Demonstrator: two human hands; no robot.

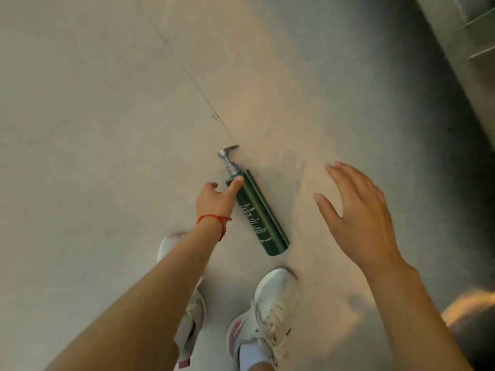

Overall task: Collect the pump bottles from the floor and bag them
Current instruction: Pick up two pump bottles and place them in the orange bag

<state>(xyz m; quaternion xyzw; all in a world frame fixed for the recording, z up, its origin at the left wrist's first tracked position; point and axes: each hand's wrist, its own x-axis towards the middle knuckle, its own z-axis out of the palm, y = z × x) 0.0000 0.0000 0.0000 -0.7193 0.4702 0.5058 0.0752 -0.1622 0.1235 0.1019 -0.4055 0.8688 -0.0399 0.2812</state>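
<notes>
We are right at the start of the pickup, as far as we can judge. On the left, our left hand [218, 199], with a red string [214, 218] round the wrist, is down at the floor [93, 116], and one fingertip rests on the shoulder of the dark green pump bottle [258, 218]; the other fingers are curled loosely and have not closed round it, so the hand grasps nothing yet. The bottle lies flat on its side near the middle of the floor, just ahead of our white shoes [265, 317], its silver pump head pointing away from us along a thin seam in the floor. Further right, our right hand [359, 210] hovers above the bare floor with fingers spread, empty and well apart from the bottle. We see only this one bottle and no bag in view, so lifting it and bagging it both remain to be done.
</notes>
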